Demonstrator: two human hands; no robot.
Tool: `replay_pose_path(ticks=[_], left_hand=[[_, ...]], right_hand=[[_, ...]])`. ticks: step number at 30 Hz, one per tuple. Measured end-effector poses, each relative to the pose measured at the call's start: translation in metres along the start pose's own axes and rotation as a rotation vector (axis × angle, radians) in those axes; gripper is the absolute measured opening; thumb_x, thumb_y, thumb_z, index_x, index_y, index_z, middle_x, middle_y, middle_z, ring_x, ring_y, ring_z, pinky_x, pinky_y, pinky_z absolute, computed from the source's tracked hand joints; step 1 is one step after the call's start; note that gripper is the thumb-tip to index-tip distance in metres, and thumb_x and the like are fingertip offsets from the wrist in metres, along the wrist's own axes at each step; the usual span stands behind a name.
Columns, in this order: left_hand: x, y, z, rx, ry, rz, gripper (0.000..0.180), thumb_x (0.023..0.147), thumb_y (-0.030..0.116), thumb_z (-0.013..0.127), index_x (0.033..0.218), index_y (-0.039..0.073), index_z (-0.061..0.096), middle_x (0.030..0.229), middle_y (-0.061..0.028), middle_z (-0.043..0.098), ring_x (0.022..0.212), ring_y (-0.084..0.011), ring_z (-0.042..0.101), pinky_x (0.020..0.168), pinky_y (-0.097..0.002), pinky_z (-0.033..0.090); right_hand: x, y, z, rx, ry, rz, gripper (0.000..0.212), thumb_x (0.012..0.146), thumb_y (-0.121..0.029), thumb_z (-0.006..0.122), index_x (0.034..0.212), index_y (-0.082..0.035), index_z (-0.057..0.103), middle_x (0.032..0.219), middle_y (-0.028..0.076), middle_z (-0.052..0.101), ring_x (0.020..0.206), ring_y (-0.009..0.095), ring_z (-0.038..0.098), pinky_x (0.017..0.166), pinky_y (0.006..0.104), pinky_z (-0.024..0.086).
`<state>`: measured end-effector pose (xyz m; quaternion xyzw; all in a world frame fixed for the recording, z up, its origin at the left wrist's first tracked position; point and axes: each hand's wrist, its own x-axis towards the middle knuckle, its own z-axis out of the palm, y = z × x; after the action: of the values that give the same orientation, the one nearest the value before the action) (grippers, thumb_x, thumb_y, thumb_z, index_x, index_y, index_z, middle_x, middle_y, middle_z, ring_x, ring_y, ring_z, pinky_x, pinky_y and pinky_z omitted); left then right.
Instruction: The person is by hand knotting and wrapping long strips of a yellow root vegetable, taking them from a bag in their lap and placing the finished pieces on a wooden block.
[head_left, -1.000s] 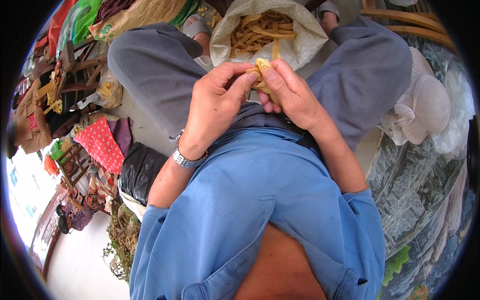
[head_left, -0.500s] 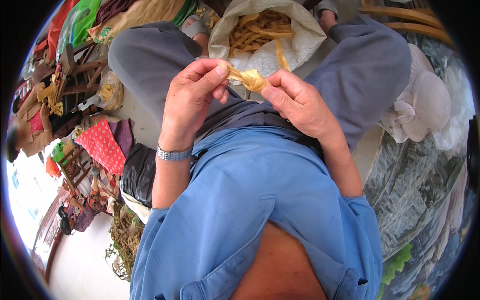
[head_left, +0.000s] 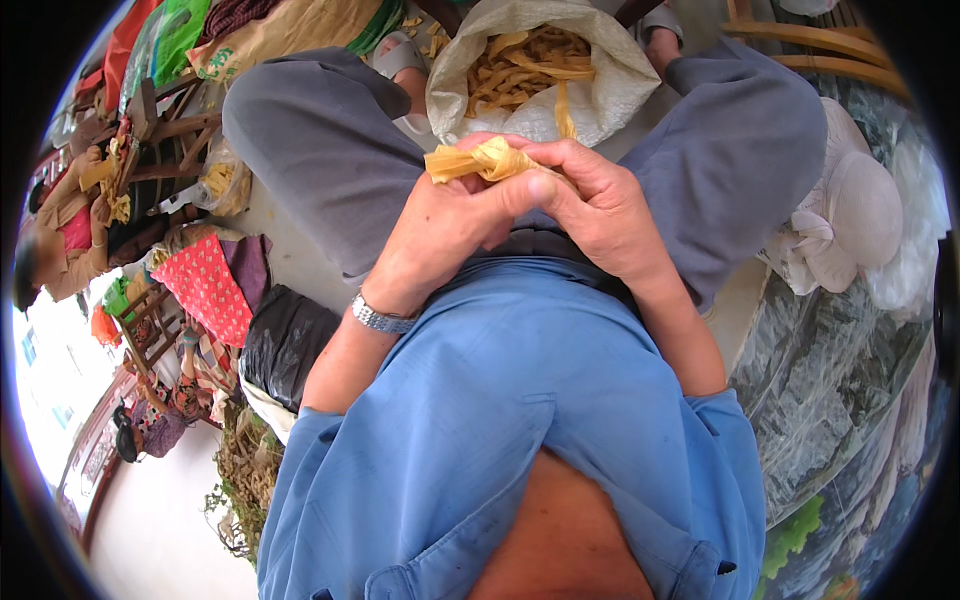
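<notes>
Between my two hands is a yellowish folded strip bundle [head_left: 492,158], looking like dried bean curd skin or a similar pliable strip, wrapped into a knot with a flat end sticking out to the left. My left hand [head_left: 455,215] lies under it, its thumb pressed against the knot's near side. Thumb and fingers of my right hand [head_left: 598,200] pinch the knot's right end, close to the left thumb. Just beyond the hands stands a white woven sack [head_left: 447,85], its mouth rolled open. Many similar yellow-brown strips [head_left: 520,75] fill it, and one strip [head_left: 565,110] hangs over the near rim.
A black plastic bag [head_left: 290,345] and a red patterned cloth [head_left: 205,290] lie at the left, beyond my knee. Dried plants [head_left: 250,470] sit nearer. Other people work far left beside wooden chairs. At the right are a pale hat [head_left: 865,205] and clear plastic sheeting [head_left: 840,400].
My left hand has moved right and under the bundle, its thumb now beside the right hand's. The bundle's loose end now points left, free of the left fingertips.
</notes>
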<state>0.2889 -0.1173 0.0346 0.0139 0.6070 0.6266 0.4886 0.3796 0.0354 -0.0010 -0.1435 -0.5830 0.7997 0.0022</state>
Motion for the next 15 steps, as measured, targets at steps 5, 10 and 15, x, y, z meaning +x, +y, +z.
replay_pose_path(ticks=[5, 10, 15], left_hand=[[0.004, -0.004, -0.002, -0.206, 0.077, -0.014, 0.022, 0.093, 0.020, 0.074, 0.103, 0.006, 0.060, 0.074, 0.0039, 0.055, 0.054, -0.0017, 0.041, 0.046, -0.0211, 0.032], [0.002, -0.003, -0.009, -0.254, 0.072, -0.078, 0.019, 0.094, 0.019, 0.073, 0.099, 0.005, 0.061, 0.072, 0.0036, 0.055, 0.053, -0.0024, 0.040, 0.045, -0.0214, 0.032], [0.002, 0.002, -0.010, -0.107, 0.054, -0.044, 0.020, 0.095, 0.019, 0.072, 0.104, 0.003, 0.064, 0.073, 0.0033, 0.056, 0.053, -0.0023, 0.043, 0.046, -0.0213, 0.033]], right_hand=[[-0.001, -0.009, -0.001, -0.437, 0.015, 0.074, 0.022, 0.097, -0.021, 0.067, 0.097, 0.000, 0.062, 0.079, 0.011, 0.067, 0.071, 0.012, 0.061, 0.065, 0.0307, 0.050], [-0.013, -0.018, -0.001, -0.480, -0.027, 0.130, 0.024, 0.097, -0.024, 0.067, 0.094, -0.002, 0.061, 0.075, 0.013, 0.065, 0.065, 0.016, 0.059, 0.062, 0.0331, 0.049], [-0.019, -0.016, -0.003, -0.430, -0.012, 0.202, 0.024, 0.099, -0.027, 0.064, 0.096, -0.003, 0.061, 0.073, 0.010, 0.064, 0.065, 0.016, 0.059, 0.062, 0.0329, 0.048]])
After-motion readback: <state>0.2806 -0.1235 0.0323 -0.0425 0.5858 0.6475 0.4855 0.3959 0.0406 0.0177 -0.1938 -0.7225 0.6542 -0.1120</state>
